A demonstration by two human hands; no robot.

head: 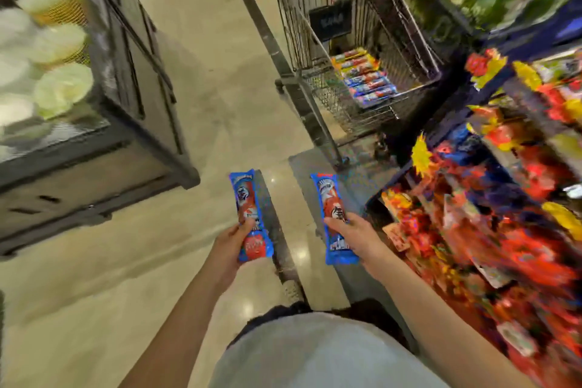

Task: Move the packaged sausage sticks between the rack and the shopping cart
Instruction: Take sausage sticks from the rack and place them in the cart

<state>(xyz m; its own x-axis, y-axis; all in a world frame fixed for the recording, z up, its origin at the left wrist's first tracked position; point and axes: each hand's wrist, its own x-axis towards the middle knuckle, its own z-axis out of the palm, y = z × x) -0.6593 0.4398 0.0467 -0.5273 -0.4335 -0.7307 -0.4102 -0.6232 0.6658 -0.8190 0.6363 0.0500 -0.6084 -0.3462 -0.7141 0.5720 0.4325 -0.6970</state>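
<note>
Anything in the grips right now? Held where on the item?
Yes: left grip holds the left sausage pack, right grip the right sausage pack; each held at its lower half, thumb across the front, top end free.

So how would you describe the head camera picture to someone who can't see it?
A person in a shop grips one blue and red sausage stick pack in the left hand and another pack in the right hand. Ahead stands a wire shopping cart with similar packs inside; a blurred rack of colourful packets fills the right.
</note>
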